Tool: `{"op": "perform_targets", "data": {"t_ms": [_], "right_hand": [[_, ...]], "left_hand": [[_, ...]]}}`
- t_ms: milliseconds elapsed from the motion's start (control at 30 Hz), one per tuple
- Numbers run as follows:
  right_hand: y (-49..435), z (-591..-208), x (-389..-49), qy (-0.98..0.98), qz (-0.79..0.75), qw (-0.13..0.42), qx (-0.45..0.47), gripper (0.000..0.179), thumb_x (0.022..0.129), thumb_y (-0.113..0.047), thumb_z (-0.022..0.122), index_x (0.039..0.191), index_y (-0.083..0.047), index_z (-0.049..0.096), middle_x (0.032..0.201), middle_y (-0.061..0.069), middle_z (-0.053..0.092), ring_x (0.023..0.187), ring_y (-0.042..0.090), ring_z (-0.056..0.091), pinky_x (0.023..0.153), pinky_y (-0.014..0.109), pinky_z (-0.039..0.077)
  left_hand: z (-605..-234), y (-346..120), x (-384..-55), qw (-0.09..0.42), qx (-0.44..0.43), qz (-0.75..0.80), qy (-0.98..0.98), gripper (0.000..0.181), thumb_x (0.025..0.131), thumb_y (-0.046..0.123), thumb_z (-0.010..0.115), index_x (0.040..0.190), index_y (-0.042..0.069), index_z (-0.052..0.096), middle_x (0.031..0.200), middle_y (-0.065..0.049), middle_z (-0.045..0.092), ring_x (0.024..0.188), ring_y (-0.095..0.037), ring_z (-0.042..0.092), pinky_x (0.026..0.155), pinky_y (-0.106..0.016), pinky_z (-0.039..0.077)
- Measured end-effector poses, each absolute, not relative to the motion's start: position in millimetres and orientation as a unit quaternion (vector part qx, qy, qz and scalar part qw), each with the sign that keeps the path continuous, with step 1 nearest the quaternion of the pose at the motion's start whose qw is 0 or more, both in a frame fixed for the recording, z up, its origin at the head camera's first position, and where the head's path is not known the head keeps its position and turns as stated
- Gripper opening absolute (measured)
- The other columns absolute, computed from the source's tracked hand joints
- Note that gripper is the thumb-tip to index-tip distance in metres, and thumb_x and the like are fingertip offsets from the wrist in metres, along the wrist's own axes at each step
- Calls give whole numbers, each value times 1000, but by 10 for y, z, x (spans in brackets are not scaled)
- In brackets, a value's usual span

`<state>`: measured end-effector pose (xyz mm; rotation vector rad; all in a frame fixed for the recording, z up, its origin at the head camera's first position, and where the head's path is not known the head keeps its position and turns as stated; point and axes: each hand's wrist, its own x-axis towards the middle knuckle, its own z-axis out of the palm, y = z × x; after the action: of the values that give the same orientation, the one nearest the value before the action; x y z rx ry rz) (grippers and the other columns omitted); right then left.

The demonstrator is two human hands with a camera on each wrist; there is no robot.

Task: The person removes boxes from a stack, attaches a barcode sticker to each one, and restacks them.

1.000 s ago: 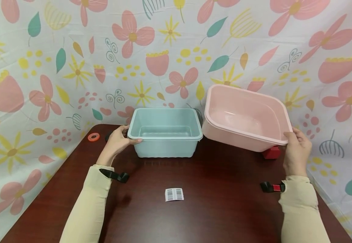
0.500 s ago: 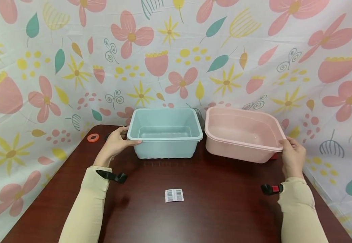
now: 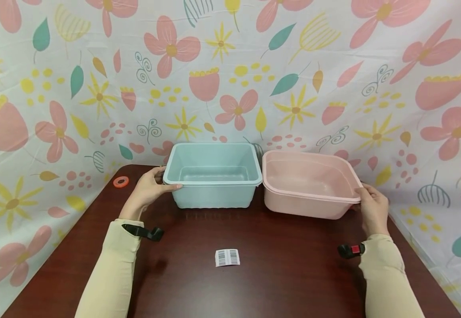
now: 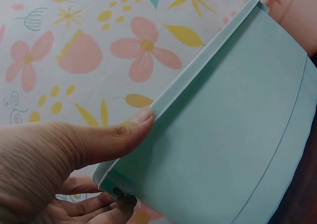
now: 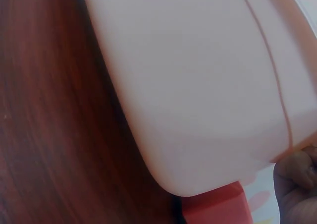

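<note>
Both of our hands are gripping bins: our left hand [image 3: 147, 189] is pinching the left end of the blue bin [image 3: 214, 197], thumb lying along the rim, and our right hand [image 3: 375, 210] is holding the pink bin [image 3: 306, 204] by its right end. We're working at the far side of a dark wooden table [image 3: 274, 282], in front of a flowery cloth [image 3: 230, 57].

Handling tip, just our take: we're better off bracing the blue bin while guiding the pink bin from its held end, keeping it level. We're seeing its front edge angling away from the blue bin's, so a gentle swivel is probably beating a shove. The 2 rims are sitting right beside each other; we can't tell if they're touching. We're also not sure the pink base is resting fully flat.

Looks-wise, the pink bin is showing rounded corners, a thick lip and a line running around its side. The blue bin is looking boxier, with a slightly wavy bottom edge.

Smaller stuff: we're spotting a red block [image 5: 218, 210] by the pink bin's right corner, so we're watching for snags. Nearer us, a label [image 3: 227, 257] is showing 2 barcodes, and an orange ring [image 3: 116, 181] is lying off left.
</note>
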<state>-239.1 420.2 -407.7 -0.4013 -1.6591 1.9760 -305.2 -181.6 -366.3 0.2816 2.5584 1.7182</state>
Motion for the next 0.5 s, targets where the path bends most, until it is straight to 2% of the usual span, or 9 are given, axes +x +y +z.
{"op": "perform_targets", "data": {"t_ms": [300, 500], "right_hand": [[4175, -4162, -2421, -618, 727, 258, -154, 20, 96, -4, 60, 114, -2, 70, 73, -3, 70, 55, 5, 63, 48, 20, 52], [4161, -4158, -2414, -615, 726, 260, -162, 27, 95, -6, 64, 121, 1, 67, 77, -2, 72, 56, 5, 64, 50, 21, 53]], "left_hand": [[-3693, -1853, -3078, 14, 84, 565, 821, 91, 82, 28, 86, 154, 4, 36, 141, -23, 53, 124, -33, 56, 99, -50, 48], [-3718, -1868, -3090, 13, 79, 569, 819, 93, 83, 30, 85, 156, 6, 33, 144, -23, 51, 127, -34, 53, 101, -54, 46]]}}
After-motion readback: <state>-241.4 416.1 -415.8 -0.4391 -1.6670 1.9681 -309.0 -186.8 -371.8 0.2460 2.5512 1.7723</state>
